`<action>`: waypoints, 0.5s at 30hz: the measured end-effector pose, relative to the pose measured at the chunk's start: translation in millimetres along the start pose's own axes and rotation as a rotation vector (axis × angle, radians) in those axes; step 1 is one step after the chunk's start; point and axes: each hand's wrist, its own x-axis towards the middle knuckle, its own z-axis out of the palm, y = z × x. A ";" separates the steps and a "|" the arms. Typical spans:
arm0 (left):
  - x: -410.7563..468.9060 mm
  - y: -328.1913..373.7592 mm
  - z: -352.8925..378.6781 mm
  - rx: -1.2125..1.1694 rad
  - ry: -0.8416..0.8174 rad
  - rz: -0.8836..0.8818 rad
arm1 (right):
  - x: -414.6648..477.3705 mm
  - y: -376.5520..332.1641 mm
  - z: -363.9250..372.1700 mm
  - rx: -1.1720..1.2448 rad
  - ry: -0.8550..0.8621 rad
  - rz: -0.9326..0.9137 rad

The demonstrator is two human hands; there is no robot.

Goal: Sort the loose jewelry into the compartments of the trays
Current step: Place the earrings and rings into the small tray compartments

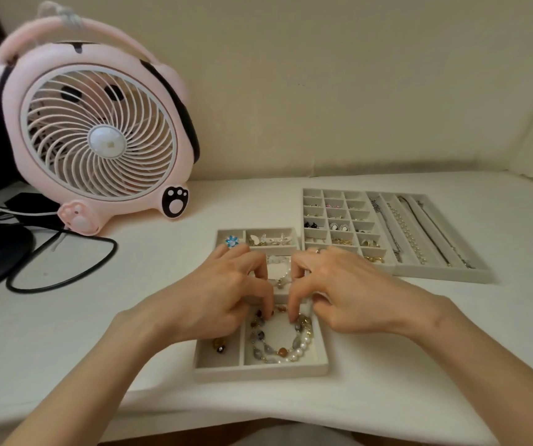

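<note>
Left hand [226, 294] and right hand [339, 294] pinch the top of the bead bracelet [270, 358] — it looks light and floppy, so hold the beads.

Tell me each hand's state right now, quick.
Left hand: fingers curled, pinching the bead bracelet in the near tray.
Right hand: fingers curled, pinching the same bracelet.

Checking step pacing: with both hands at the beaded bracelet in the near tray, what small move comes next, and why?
Probably let go and lift away: the left hand and right hand pinch the far end of the beaded bracelet, whose loop already lies inside the large compartment of the near tray, beside a pearl bracelet.
</note>
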 end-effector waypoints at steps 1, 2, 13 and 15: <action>0.2 0.3 -0.2 0.018 0.011 0.003 | -0.2 0.8 0.2 -0.005 0.008 -0.001; 0.4 0.4 0.0 0.028 0.019 0.006 | -0.8 1.3 0.4 -0.006 0.014 -0.003; -3.7 -1.8 0.8 -0.015 0.045 -0.001 | -7.3 2.1 5.3 0.088 0.024 -0.075; -4.3 -2.6 0.7 -0.017 0.030 -0.008 | -7.5 3.8 4.5 0.090 0.018 -0.072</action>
